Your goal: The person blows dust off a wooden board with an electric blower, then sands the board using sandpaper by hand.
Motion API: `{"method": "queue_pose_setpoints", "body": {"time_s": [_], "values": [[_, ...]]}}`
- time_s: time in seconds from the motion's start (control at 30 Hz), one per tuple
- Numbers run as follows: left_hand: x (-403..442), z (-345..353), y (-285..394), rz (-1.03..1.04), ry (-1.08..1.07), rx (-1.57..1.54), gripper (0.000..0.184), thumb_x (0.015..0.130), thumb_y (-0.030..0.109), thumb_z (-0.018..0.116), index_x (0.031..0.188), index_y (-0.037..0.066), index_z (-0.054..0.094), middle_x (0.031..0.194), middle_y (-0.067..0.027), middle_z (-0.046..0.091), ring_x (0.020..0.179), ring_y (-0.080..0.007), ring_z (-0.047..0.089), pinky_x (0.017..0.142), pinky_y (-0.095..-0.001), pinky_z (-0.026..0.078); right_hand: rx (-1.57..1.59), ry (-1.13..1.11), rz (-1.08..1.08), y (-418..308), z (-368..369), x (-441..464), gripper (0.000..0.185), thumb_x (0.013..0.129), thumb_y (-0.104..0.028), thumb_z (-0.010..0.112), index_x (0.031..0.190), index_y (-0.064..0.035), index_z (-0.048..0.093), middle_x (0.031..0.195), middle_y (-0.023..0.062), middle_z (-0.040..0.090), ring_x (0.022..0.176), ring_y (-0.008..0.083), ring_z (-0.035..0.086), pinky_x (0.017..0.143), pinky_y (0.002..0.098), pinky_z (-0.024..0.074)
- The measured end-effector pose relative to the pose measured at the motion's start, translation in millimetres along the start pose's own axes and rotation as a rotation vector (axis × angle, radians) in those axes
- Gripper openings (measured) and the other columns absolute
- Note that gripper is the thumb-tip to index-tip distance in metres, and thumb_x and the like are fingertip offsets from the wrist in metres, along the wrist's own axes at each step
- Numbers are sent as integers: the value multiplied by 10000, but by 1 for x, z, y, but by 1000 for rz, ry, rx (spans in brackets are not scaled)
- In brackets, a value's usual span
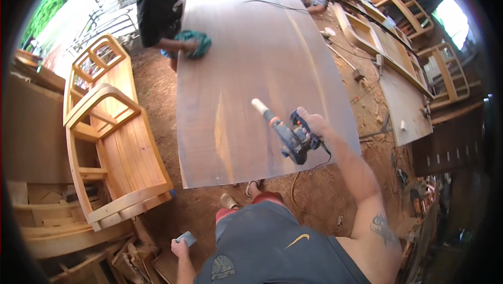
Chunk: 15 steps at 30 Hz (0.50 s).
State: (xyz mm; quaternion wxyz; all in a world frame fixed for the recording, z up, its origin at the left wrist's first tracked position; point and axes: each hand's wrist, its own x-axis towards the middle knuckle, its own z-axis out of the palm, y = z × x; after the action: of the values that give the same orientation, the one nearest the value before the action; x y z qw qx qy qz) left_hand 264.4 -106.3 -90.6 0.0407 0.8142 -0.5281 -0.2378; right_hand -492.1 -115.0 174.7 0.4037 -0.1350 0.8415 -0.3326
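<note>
The right hand (313,121) wraps around a blue blower (294,141), over the worktop (251,37) toward its near right corner. The left hand (180,248) pinches a little blue block (187,238), past the near left corner. Another person (159,14) holds a green cloth (198,44) at the left edge.

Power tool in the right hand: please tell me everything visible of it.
The power tool looks like a handheld blower: a dark blue, plastic-looking body with orange accents and a pale nozzle. The right hand grips its handle, over the wooden panel. The nozzle points forward and leftward; a dark cord hangs beside its handle. Whether it runs cannot be told.
</note>
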Motion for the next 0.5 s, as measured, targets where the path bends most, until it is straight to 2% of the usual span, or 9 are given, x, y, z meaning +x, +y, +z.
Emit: {"method": "queue_pose_setpoints", "body": {"time_s": [0.2,0.3,0.5], "values": [[11,-2,24,52,-60,-5,299,773,239,700,921,-16,652,907,-252,712,874,-441,685,839,-515,526,94,324,70,53,-93,8,730,920,-786,559,905,-71,703,634,43,600,472,169,565,435,337,444],[18,-1,35,100,-73,-24,301,785,242,699,929,-19,655,911,-254,713,878,-440,686,838,-515,525,224,424,82,91,-134,15,711,964,-742,530,937,-52,701,625,67,582,473,196,559,451,346,446],[23,2,43,152,-87,6,316,795,253,712,934,-24,654,923,-259,714,891,-443,686,841,-515,524,438,602,194,148,-168,-15,619,982,-725,515,848,-129,612,594,17,514,441,176,502,421,347,414]]}}
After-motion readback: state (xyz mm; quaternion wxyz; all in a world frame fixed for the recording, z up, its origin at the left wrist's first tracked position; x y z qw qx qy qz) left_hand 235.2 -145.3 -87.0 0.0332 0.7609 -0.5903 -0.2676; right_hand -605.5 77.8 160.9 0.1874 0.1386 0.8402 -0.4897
